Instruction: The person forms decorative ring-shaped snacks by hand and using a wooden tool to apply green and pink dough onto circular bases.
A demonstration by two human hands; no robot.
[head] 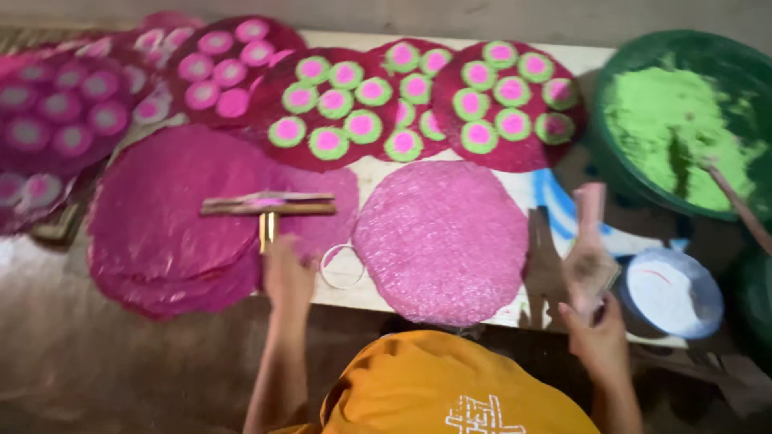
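Two hands work at a long board [563, 60] covered with round pink sheets. The landmark here is the light pink disc [442, 241] lying at the near middle of the board. To its left, the left hand [287, 277] is closed around the handle of a T-shaped wooden tool [268, 206], whose crossbar rests across a stack of darker magenta discs [161, 233]. Between that hand and the light pink disc lies a small white ring [342, 266], just beside the disc's left edge. To the right of the disc, the right hand [597, 337] is raised and grasps a pale, pink-stained object [589, 257]; the blur makes it hard to tell what it is, perhaps a brush or stamp. Right of that hand sits a small white bowl [674, 291], near the board's edge. Beyond the bowl, to the far right of the disc, a large green basin [643, 56] holds light green powder [667, 128] with a stick [736, 201] resting in it. Behind the disc, dark red discs dotted with green-and-pink circles [503, 104] overlap along the board.
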